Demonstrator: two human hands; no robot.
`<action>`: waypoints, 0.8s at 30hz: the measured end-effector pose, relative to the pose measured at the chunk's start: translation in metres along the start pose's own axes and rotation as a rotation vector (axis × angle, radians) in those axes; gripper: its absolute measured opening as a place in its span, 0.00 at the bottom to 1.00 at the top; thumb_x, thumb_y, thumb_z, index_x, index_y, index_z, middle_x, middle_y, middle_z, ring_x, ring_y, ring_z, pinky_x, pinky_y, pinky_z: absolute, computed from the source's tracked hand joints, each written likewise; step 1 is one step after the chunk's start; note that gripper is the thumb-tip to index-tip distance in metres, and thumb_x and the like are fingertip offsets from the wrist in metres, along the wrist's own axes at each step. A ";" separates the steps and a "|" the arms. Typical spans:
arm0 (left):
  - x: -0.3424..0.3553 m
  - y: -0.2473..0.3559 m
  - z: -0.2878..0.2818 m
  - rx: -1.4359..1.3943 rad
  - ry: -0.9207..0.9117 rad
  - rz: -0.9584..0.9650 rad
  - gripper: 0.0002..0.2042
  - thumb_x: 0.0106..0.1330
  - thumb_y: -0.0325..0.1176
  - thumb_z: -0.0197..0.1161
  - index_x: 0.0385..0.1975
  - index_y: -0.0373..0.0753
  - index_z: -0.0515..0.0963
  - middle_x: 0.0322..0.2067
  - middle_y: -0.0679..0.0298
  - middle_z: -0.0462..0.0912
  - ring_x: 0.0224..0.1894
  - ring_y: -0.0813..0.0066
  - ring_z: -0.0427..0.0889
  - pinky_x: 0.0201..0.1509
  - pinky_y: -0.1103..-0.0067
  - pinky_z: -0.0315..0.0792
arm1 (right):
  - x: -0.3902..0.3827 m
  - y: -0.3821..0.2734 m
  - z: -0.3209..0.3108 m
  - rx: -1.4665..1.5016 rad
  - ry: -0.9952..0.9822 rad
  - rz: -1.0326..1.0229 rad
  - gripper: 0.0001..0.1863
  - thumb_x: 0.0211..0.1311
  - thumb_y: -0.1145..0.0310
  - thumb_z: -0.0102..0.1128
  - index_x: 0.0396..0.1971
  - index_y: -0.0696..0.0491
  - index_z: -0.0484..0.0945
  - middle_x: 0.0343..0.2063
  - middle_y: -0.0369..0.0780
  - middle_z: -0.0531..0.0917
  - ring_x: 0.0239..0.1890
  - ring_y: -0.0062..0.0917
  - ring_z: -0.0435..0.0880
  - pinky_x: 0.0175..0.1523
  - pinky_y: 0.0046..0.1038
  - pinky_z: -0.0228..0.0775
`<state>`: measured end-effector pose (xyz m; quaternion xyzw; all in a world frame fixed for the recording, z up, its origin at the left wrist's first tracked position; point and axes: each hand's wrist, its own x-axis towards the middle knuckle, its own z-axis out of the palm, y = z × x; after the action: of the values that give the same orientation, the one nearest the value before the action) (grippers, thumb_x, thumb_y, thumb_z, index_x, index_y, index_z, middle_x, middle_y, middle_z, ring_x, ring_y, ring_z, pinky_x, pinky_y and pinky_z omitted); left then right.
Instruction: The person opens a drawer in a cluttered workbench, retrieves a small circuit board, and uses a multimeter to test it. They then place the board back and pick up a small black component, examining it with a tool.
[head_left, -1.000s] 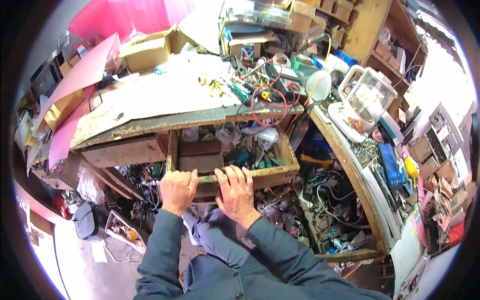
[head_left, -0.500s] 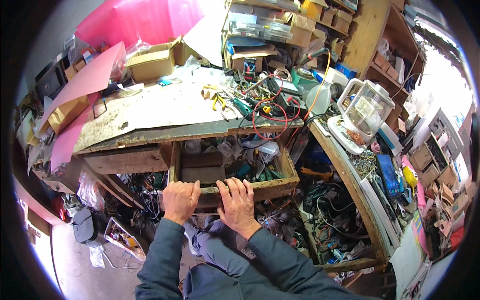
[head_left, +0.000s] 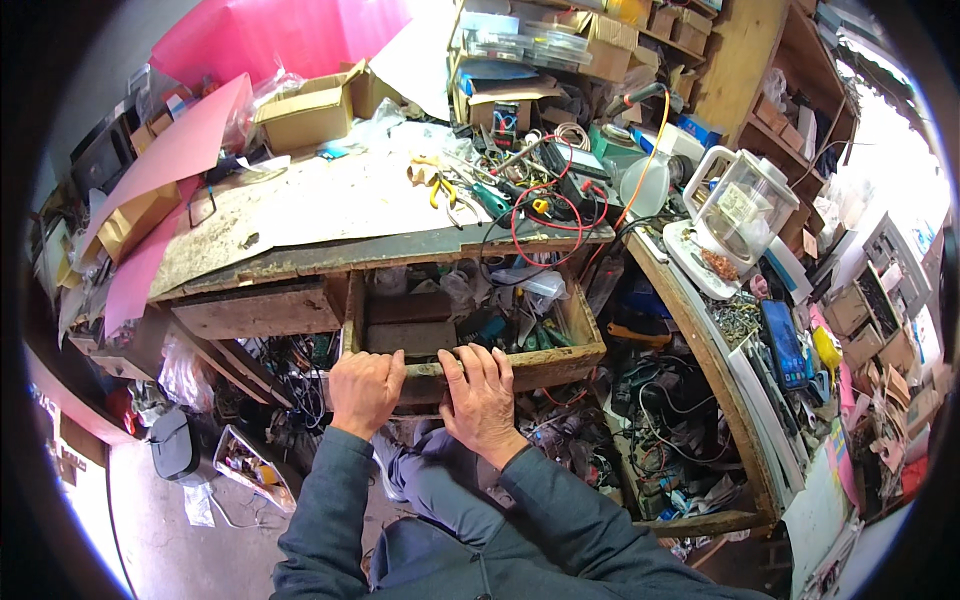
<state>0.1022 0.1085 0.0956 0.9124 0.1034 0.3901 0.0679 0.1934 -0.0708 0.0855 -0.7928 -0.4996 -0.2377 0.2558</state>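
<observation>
A wooden drawer [head_left: 548, 372] is pulled out from under the workbench. My left hand [head_left: 366, 392] is curled over the left part of its front board, fingers bent and thumb beside them. To its right, my right hand [head_left: 482, 408] grips the top edge of the same board with its fingers over it. Inside the drawer lie a brown box-like block [head_left: 410, 338], clear plastic bags [head_left: 457, 287], green-handled tools [head_left: 545, 336] and other small parts, partly in shadow. My fingertips on the drawer's inner side are partly hidden.
The workbench top [head_left: 300, 215] holds yellow-handled pliers [head_left: 442, 190], a multimeter with red leads [head_left: 574, 170] and an open cardboard box [head_left: 305, 112]. A clear blender jug [head_left: 745, 205] and a phone [head_left: 784, 345] rest on the right-hand surface. Tangled cables [head_left: 670, 400] lie below.
The whole view has shifted slightly. Both hands keep their grip on the drawer front, and the drawer shows no clear movement relative to the bench.
</observation>
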 end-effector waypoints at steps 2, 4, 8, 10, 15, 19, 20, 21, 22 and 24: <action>0.000 0.000 0.000 0.010 -0.003 0.000 0.19 0.69 0.37 0.61 0.14 0.41 0.73 0.16 0.61 0.76 0.21 0.60 0.76 0.31 0.65 0.67 | 0.000 0.000 0.002 -0.001 0.000 -0.004 0.42 0.46 0.65 0.70 0.66 0.53 0.68 0.58 0.45 0.72 0.66 0.40 0.68 0.74 0.47 0.49; -0.001 -0.001 0.000 0.011 0.001 -0.001 0.19 0.69 0.37 0.61 0.14 0.41 0.73 0.15 0.61 0.76 0.21 0.60 0.76 0.31 0.66 0.67 | 0.000 0.001 0.002 -0.005 0.005 -0.003 0.42 0.45 0.65 0.70 0.66 0.53 0.68 0.58 0.45 0.72 0.66 0.40 0.68 0.74 0.47 0.49; 0.000 0.000 0.001 0.002 0.008 -0.004 0.19 0.69 0.37 0.61 0.14 0.41 0.73 0.15 0.61 0.76 0.22 0.60 0.76 0.31 0.65 0.67 | 0.000 0.000 0.003 0.018 0.017 0.014 0.41 0.45 0.68 0.69 0.65 0.51 0.68 0.58 0.43 0.73 0.65 0.39 0.69 0.74 0.47 0.48; 0.000 0.000 0.000 0.004 0.002 -0.007 0.19 0.70 0.37 0.61 0.14 0.41 0.73 0.15 0.61 0.76 0.22 0.59 0.76 0.31 0.65 0.67 | 0.000 -0.001 0.002 0.026 0.012 0.020 0.40 0.45 0.68 0.68 0.65 0.51 0.69 0.58 0.43 0.73 0.65 0.39 0.68 0.74 0.47 0.48; 0.000 0.000 0.000 0.017 -0.029 -0.011 0.19 0.70 0.38 0.60 0.14 0.41 0.74 0.16 0.61 0.76 0.22 0.59 0.76 0.32 0.65 0.68 | 0.000 0.000 0.002 0.042 0.007 0.023 0.41 0.44 0.68 0.69 0.65 0.51 0.69 0.58 0.43 0.72 0.66 0.39 0.68 0.74 0.48 0.48; 0.001 0.002 -0.003 0.016 -0.036 -0.038 0.19 0.71 0.37 0.59 0.14 0.39 0.74 0.16 0.58 0.75 0.22 0.56 0.76 0.32 0.64 0.67 | 0.001 0.000 0.002 0.006 -0.005 -0.004 0.43 0.44 0.66 0.71 0.66 0.53 0.67 0.58 0.45 0.72 0.66 0.41 0.68 0.74 0.47 0.49; 0.001 0.002 -0.003 0.009 -0.034 -0.035 0.19 0.71 0.37 0.58 0.14 0.39 0.74 0.16 0.58 0.75 0.22 0.56 0.76 0.32 0.64 0.67 | 0.000 0.000 0.002 0.021 -0.001 0.003 0.43 0.44 0.66 0.70 0.65 0.52 0.67 0.58 0.45 0.72 0.66 0.41 0.68 0.74 0.47 0.49; 0.001 0.003 -0.004 0.002 -0.031 -0.033 0.20 0.71 0.37 0.58 0.14 0.39 0.74 0.16 0.58 0.75 0.22 0.56 0.76 0.32 0.64 0.67 | 0.000 0.000 0.002 0.035 0.002 0.011 0.42 0.44 0.67 0.70 0.65 0.52 0.68 0.58 0.44 0.72 0.66 0.40 0.68 0.74 0.48 0.49; 0.001 0.004 -0.003 -0.007 -0.028 -0.030 0.20 0.71 0.37 0.58 0.14 0.39 0.74 0.16 0.58 0.75 0.22 0.56 0.76 0.32 0.64 0.67 | 0.000 0.000 0.002 0.046 0.006 0.019 0.41 0.43 0.68 0.69 0.64 0.52 0.69 0.58 0.44 0.72 0.66 0.40 0.68 0.74 0.48 0.48; 0.001 0.002 -0.002 0.001 -0.029 -0.035 0.20 0.71 0.36 0.58 0.14 0.39 0.74 0.16 0.57 0.75 0.22 0.55 0.76 0.32 0.64 0.67 | 0.000 0.000 0.002 0.046 0.010 0.017 0.42 0.43 0.68 0.70 0.64 0.52 0.69 0.58 0.44 0.72 0.66 0.40 0.68 0.74 0.48 0.48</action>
<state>0.1015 0.1066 0.0977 0.9161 0.1187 0.3753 0.0759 0.1931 -0.0696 0.0844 -0.7896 -0.4969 -0.2280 0.2786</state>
